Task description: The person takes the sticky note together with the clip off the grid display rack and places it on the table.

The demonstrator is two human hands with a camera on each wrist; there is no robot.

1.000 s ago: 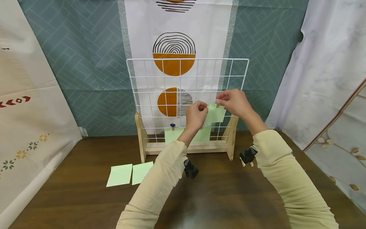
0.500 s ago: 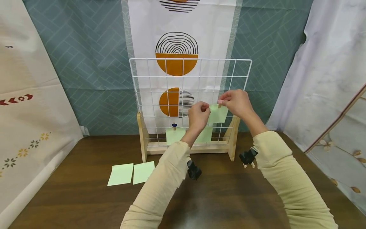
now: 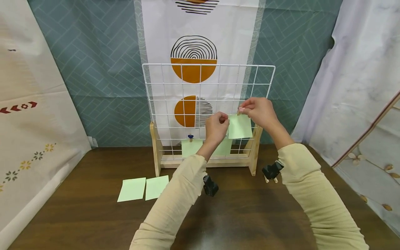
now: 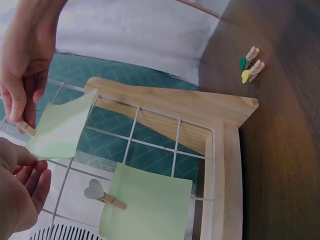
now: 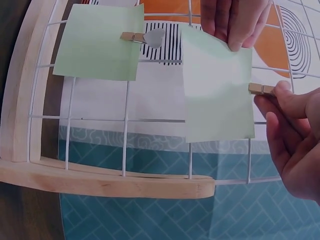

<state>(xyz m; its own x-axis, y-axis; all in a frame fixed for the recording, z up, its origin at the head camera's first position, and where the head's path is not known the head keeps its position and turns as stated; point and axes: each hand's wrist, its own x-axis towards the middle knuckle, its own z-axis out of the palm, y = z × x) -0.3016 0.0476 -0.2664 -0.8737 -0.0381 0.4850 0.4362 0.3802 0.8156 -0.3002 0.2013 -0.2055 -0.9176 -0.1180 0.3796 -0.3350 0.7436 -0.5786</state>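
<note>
My left hand [image 3: 216, 127] pinches the top left corner of a pale green paper note [image 3: 240, 127] against the white wire grid [image 3: 209, 83]. At that note's top edge, my right hand [image 3: 258, 110] pinches a small wooden clothespin [image 5: 261, 89]. Its tip meets the paper edge in the right wrist view; whether it grips the wire too, I cannot tell. Below hangs another green note [image 5: 97, 45], fixed by a clothespin with a silvery heart [image 5: 154, 38]. To its left in the head view, a third note [image 3: 192, 148] hangs from a blue-heart clothespin [image 3: 190, 136].
Two loose green notes [image 3: 132, 190] lie on the dark wooden table [image 3: 93, 222], left of the grid. A wooden stand [image 3: 204, 163] holds the grid upright. Clothespins with green [image 4: 243, 63] and yellow [image 4: 245, 76] hearts lie on the table to the right.
The held note has swung slightly right and shows more of its face. The clothespin has tilted at its top edge. Both hands stay almost in place; the head view has shifted a little.
</note>
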